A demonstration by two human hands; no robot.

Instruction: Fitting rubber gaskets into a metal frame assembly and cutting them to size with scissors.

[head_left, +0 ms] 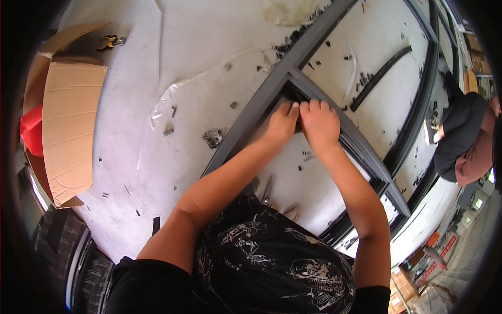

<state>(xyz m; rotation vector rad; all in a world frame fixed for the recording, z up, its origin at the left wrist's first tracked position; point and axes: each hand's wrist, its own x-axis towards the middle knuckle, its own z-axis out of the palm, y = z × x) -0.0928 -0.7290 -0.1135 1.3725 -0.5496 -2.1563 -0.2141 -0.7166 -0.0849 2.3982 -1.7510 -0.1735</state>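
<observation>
A grey metal frame [246, 115] with crossbars lies across the white surface in front of me. My left hand [281, 125] and my right hand [320, 125] meet at an inner corner of it, thumbs side by side. Both have their fingers curled and closed. Just beyond the fingertips shows a dark gap along the inner edge of the frame. Whatever the fingers pinch or press there is hidden by the hands. A grey crossbar [361, 146] passes close beside my right hand and forearm.
A bent black strip [381, 78] lies inside the far opening, among scattered black bits. An open cardboard box [73, 125] with something red inside stands at left, near yellow-handled pliers [107, 43]. Clear plastic film [167, 102] lies left of the frame. Another person [465, 131] crouches at right.
</observation>
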